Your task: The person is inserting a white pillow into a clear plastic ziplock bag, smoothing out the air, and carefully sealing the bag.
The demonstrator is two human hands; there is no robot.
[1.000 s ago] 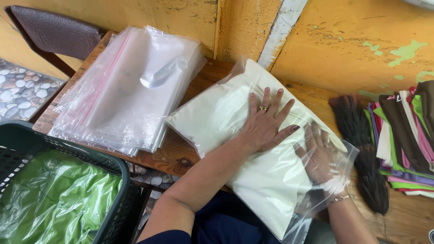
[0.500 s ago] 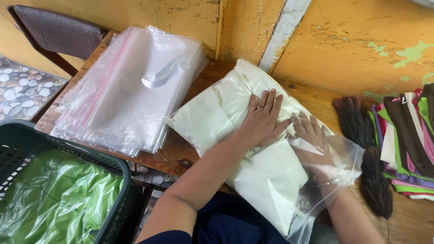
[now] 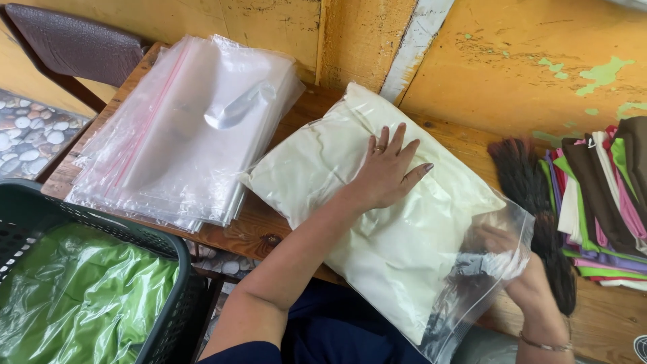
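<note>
A clear plastic bag (image 3: pixel 472 283) holding a folded cream-white cloth (image 3: pixel 337 168) lies on the wooden table (image 3: pixel 256 232). My left hand (image 3: pixel 387 168) rests flat on top of the bag, fingers spread, a ring on one finger. My right hand (image 3: pixel 502 249) is at the bag's open end, partly behind the clear plastic, its fingers curled at the opening. Whether it pinches the plastic is hard to make out.
A stack of empty clear bags (image 3: pixel 182 128) lies at the left of the table. A dark basket (image 3: pixel 108 229) with a bagged green cloth (image 3: pixel 81 296) stands lower left. Folded coloured cloths (image 3: pixel 606 195) and a dark brush (image 3: pixel 532 195) are at the right. A chair (image 3: pixel 74 44) stands behind.
My right hand has pulled back from inside the bag to its open end. My left hand has stayed pressed on the bag, shifting slightly up.
</note>
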